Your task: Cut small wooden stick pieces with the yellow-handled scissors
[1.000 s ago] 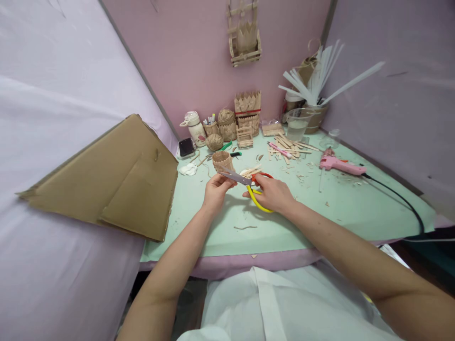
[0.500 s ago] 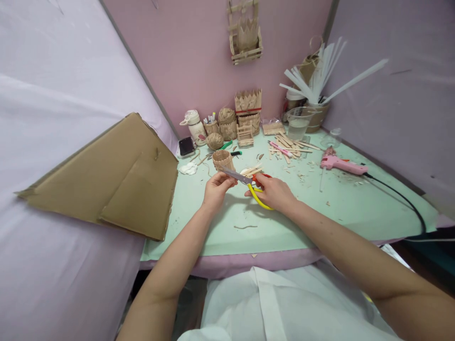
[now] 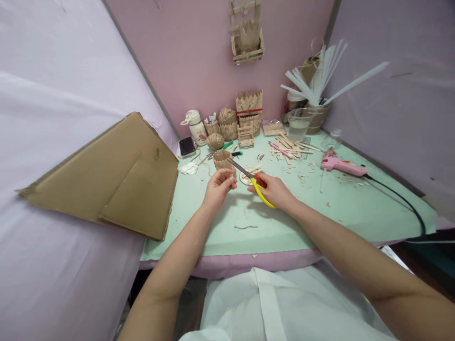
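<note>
My right hand [image 3: 275, 190] grips a pair of scissors [image 3: 262, 194] with yellow and red handles. Their blades look closed together and point up and left, towards the rim of a small wooden cup [image 3: 222, 160]. In front of that cup, my left hand [image 3: 219, 189] is closed in a pinch, thumb against fingertips. Whatever lies between those fingertips is too small to make out. Just behind the scissors, short stick pieces [image 3: 256, 169] lie on a small round white dish [image 3: 245, 178]. A short piece of twine [image 3: 246, 227] rests on the green tabletop nearer to me.
At the right lies a pink glue gun [image 3: 343, 166] with a black cord. Loose craft sticks [image 3: 284, 147] and a pink pen cover the back middle. A cardboard sheet [image 3: 138, 184] leans at the left. Twine balls, a bottle [image 3: 195, 129] and a phone [image 3: 186, 147] line the back.
The scissors' blades have swung up and away from my left fingertips and come together. My left hand has stayed nearly in place, still pinched.
</note>
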Tool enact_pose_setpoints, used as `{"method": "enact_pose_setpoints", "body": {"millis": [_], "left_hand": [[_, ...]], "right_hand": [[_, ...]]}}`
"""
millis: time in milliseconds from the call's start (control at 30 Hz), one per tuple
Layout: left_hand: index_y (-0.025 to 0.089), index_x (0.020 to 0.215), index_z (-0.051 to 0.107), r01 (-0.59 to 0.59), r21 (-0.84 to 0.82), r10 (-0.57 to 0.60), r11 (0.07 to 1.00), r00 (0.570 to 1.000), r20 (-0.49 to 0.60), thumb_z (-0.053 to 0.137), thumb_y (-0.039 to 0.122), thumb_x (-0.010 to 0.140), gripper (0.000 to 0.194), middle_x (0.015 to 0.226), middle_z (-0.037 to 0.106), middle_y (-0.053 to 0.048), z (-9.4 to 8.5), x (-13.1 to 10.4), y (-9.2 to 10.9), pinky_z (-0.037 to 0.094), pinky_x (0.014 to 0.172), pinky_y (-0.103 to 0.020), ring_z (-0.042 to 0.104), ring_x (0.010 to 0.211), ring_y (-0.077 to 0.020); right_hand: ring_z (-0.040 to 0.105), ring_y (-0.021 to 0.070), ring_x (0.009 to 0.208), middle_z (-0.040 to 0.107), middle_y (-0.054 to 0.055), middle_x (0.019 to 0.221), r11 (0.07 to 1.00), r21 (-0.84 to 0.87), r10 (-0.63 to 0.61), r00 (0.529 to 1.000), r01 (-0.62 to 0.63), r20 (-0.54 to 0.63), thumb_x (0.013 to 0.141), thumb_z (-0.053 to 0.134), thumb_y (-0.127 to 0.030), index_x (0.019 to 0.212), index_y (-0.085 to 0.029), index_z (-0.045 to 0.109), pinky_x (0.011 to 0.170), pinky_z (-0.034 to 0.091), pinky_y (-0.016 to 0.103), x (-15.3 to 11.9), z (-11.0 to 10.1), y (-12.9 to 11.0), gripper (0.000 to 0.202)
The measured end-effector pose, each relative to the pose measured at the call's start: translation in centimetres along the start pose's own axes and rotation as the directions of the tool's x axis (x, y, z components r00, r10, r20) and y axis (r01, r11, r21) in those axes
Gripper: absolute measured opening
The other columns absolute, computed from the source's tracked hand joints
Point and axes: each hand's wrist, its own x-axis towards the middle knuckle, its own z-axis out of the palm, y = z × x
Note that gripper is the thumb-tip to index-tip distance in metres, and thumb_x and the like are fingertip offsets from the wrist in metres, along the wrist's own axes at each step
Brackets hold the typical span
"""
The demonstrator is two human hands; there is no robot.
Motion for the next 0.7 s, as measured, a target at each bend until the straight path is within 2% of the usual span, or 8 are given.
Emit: {"method": "enact_pose_setpoints", "body": {"millis": [133, 300, 367, 467, 700], "left_hand": [[0.017, 0.08, 0.053, 0.016, 0.044, -0.017, 0.999, 1.0, 0.013, 0.065, 0.024, 0.07, 0.017, 0.071, 0.057, 0.002, -0.06, 0.04, -0.15, 0.04, 0.058, -0.019, 0.053, 0.057, -0.0053], [0.023, 0.1, 0.045, 0.0, 0.065, 0.003, 0.998, 0.999, -0.046, 0.069, 0.029, 0.068, 0.041, 0.071, 0.06, 0.004, -0.21, 0.29, -0.36, 0.042, 0.059, -0.021, 0.055, 0.055, -0.0064], [0.021, 0.101, 0.047, 0.019, 0.062, -0.015, 0.998, 0.998, -0.06, 0.071, 0.03, 0.066, 0.043, 0.071, 0.062, 0.002, -0.28, 0.42, -0.45, 0.043, 0.061, -0.022, 0.057, 0.057, -0.0076], [0.016, 0.093, 0.054, 0.057, 0.05, -0.052, 0.997, 0.994, -0.098, 0.074, 0.032, 0.063, 0.04, 0.073, 0.064, -0.001, -0.27, 0.51, -0.51, 0.046, 0.064, -0.025, 0.06, 0.061, -0.0096], [0.013, 0.081, 0.062, 0.083, -0.021, -0.085, 0.996, 0.986, -0.145, 0.077, 0.03, 0.059, 0.031, 0.071, 0.064, -0.002, 0.06, 0.28, 0.06, 0.047, 0.069, -0.028, 0.062, 0.065, -0.012]], "right_hand": [[0.038, 0.0107, 0.056, 0.045, -0.005, 0.06, 0.999, 0.04, 0.005, 1.0, -0.004, -0.022, 0.07, 0.057, -0.055, 0.069, -0.021, 0.047, 0.052, 0.028, 0.023, 0.04, 0.01, -0.02, 0.036], [0.036, 0.011, 0.058, 0.042, -0.004, 0.062, 0.991, 0.134, 0.028, 1.0, -0.028, 0.006, 0.071, 0.055, -0.055, 0.071, -0.02, 0.049, 0.053, 0.029, 0.023, 0.08, -0.25, -0.21, 0.036], [0.037, 0.0111, 0.059, 0.042, -0.004, 0.064, 0.986, 0.162, 0.031, 0.999, -0.034, 0.026, 0.072, 0.054, -0.054, 0.073, -0.019, 0.051, 0.054, 0.03, 0.023, 0.09, -0.27, -0.21, 0.034], [0.039, 0.0116, 0.061, 0.045, -0.003, 0.067, 0.984, 0.178, 0.019, 0.999, -0.028, 0.05, 0.073, 0.053, -0.051, 0.079, -0.019, 0.053, 0.056, 0.032, 0.023, 0.06, -0.13, -0.12, 0.033], [0.045, 0.0129, 0.061, 0.052, -0.002, 0.07, 0.999, -0.015, 0.032, 0.998, -0.031, 0.059, 0.071, 0.055, -0.049, 0.085, -0.022, 0.051, 0.055, 0.031, 0.024, -0.26, -0.21, -0.49, 0.03]]}}
